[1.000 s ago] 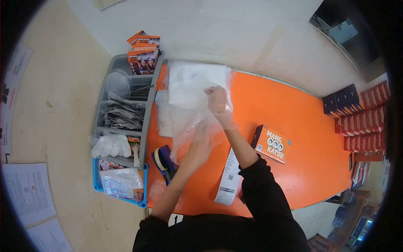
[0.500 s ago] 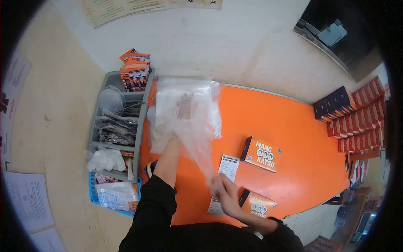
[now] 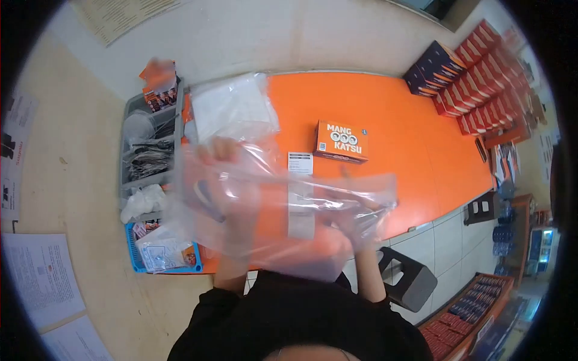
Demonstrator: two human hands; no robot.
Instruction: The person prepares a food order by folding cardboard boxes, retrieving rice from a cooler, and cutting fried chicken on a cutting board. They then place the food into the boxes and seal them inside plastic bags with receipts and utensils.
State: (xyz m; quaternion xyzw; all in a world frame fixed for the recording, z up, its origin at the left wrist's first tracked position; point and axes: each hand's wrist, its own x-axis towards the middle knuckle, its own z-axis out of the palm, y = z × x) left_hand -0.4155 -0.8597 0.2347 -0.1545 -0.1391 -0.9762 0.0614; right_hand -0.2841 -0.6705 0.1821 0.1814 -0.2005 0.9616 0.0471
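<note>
A large clear plastic bag (image 3: 277,240) is spread across the front of the orange table between my two hands. My left hand (image 3: 221,150) has its fingers closed over the bag's upper left edge, its forearm showing through the film. Behind the film on the right, blurred, my right hand (image 3: 355,225) grips the bag's other side. Beyond the bag lies an orange box (image 3: 340,141) lettered MANG KATSU. A printed slip (image 3: 300,163) is left of it, and another paper shows through the plastic. Part of a second box shows dimly near my right hand.
A stack of clear bags (image 3: 232,105) lies at the back left. Beside it a grey divided tray (image 3: 127,168) holds packets, lids and cutlery, with a blue basket (image 3: 133,256) nearer me. Red boxes (image 3: 481,78) are piled at the far right; a dark stool (image 3: 409,280) stands below.
The bag has come off the stack towards me and spread from a gathered strip into a wide sheet. My left hand has left the stack. The view has shifted.
</note>
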